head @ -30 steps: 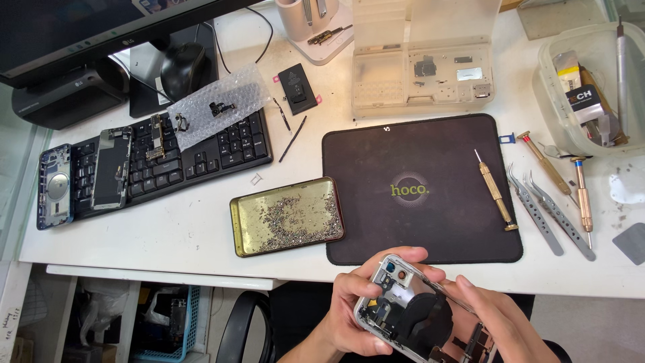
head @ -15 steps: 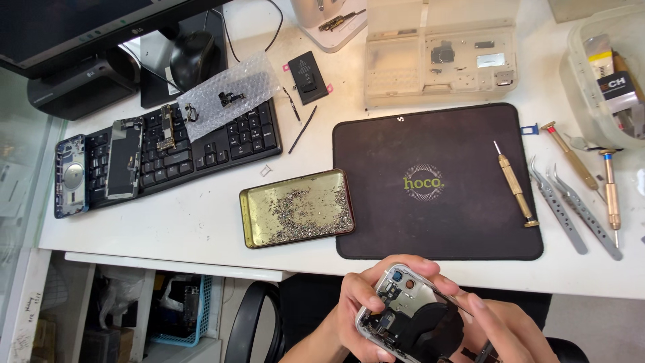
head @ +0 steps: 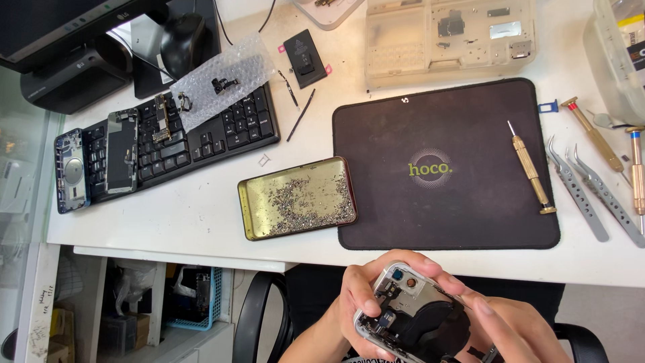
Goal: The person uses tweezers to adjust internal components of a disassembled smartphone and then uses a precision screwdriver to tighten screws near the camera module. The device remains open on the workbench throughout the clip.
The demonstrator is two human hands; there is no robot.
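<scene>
Bottom centre: left hand (head: pixel 366 296) grips the opened phone (head: pixel 410 312) by its edge, right hand (head: pixel 510 329) pinching its lower side; screw tin (head: pixel 297 197) sits mid-frame above.

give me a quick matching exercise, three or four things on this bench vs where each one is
Things:
1. opened phone
2. screwdriver
3. gold tin of screws
4. bubble wrap

Places:
A. on the keyboard
B. on the black mat
C. held in both hands, left hand and right hand
D. on the white table, left of the mat

Pairs: 1-C, 2-B, 3-D, 4-A
</scene>
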